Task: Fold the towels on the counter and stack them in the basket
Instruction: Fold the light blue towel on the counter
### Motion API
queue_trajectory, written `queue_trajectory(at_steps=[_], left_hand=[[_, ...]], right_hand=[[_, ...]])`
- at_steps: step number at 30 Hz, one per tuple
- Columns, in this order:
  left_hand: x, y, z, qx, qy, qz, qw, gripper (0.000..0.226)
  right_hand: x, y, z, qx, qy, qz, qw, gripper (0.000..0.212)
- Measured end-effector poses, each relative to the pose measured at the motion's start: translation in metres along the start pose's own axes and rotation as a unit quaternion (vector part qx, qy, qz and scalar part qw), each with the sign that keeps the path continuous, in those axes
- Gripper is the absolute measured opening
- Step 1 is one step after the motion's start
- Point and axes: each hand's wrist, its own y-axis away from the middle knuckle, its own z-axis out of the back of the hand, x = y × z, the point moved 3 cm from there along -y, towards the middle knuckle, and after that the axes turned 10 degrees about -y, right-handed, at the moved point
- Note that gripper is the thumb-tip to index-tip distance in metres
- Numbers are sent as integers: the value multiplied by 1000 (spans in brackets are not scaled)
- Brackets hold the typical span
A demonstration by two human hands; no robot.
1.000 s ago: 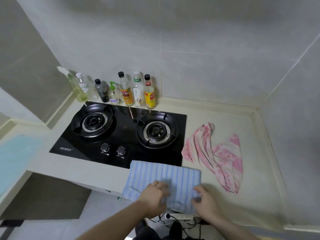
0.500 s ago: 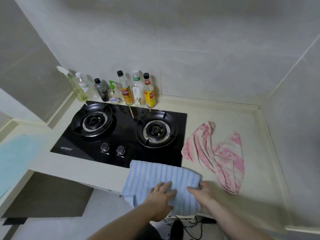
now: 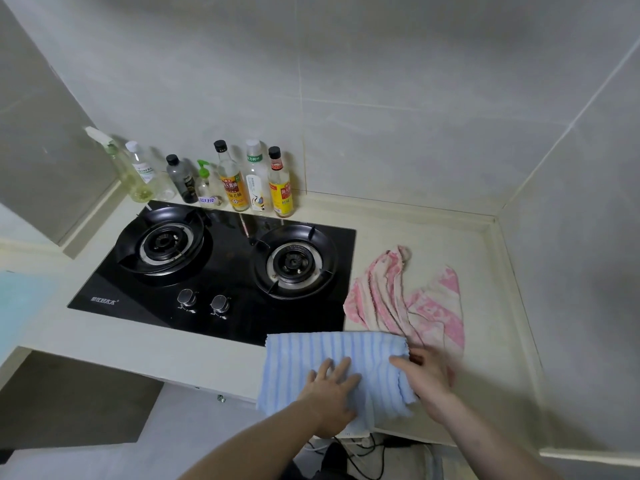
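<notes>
A light blue striped towel (image 3: 332,355) lies folded at the counter's front edge, its near side hanging over the edge. My left hand (image 3: 329,393) presses flat on its middle with fingers spread. My right hand (image 3: 427,375) is at the towel's right edge, thumb on top of the cloth and fingers curled at the edge, slightly blurred. A pink and white towel (image 3: 408,306) lies crumpled on the counter just behind my right hand. No basket is in view.
A black two-burner gas hob (image 3: 214,271) sits left of the towels, with several bottles (image 3: 256,178) along the back wall. Tiled walls close the counter (image 3: 485,341) at the back and right. Cables and a power strip (image 3: 360,441) lie below the front edge.
My left hand has opened flat and slid farther onto the blue towel. My right hand moved up along the towel's right edge, toward the pink towel.
</notes>
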Motion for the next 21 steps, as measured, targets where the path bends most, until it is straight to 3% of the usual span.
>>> queue_trajectory(at_steps=[3,7,9,14,18,21], left_hand=[[-7,-5,1,7,1,-7,1000,74],[3,-2,2,-4,45,-14,999,76],[12,2,3,-39,73,-14,996,76],[35,16,1,-147,89,40,984,71],[49,19,-18,-108,70,78,989,68],[50,17,-25,-73,89,76,990,67]], right_hand=[[-12,-5,-1,-4,-36,-48,998,51],[-24,-5,-8,57,-66,-147,985,59],[-23,-12,-12,79,-37,-119,989,65],[20,-1,2,-13,-19,-17,1000,19],[33,-2,21,-33,-47,10,998,20],[43,11,17,-23,-5,43,999,14]])
